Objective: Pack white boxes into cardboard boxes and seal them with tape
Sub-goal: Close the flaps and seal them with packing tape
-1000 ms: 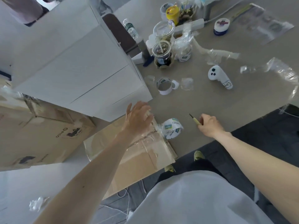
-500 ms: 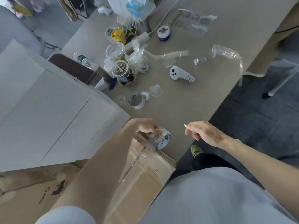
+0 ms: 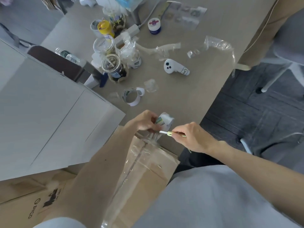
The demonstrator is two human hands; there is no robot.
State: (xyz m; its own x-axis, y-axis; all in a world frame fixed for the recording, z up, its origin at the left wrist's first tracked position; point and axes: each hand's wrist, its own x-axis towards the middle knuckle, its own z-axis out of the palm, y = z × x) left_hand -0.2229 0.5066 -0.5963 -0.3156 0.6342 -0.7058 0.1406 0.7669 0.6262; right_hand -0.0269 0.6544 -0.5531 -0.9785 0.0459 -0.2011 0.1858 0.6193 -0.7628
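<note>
In left hand [image 3: 146,121], fingers curled round it: packing-tape roll [image 3: 165,122], held just above far end of cardboard box [image 3: 153,173] at near edge of table [image 3: 189,99]. Along box's centre seam: strip of clear tape [image 3: 133,162], bunched into a twist where it rises to the roll. In right hand [image 3: 193,137], pinched between thumb and fingers: small cutter [image 3: 169,133] (yellow-green handle, white blade), tip at the twisted strand just under the roll; actual contact not discernible. At left, beside the taped box: stack of large white boxes [image 3: 49,112]. Lower left: second cardboard box [image 3: 24,203], dark printed logo. Farther back on table: near-spent tape roll [image 3: 130,97], white handheld controller [image 3: 176,69], lidded drink cup [image 3: 112,66], blue-and-white jar [image 3: 154,25], scraps of crumpled clear film [image 3: 217,45].
</note>
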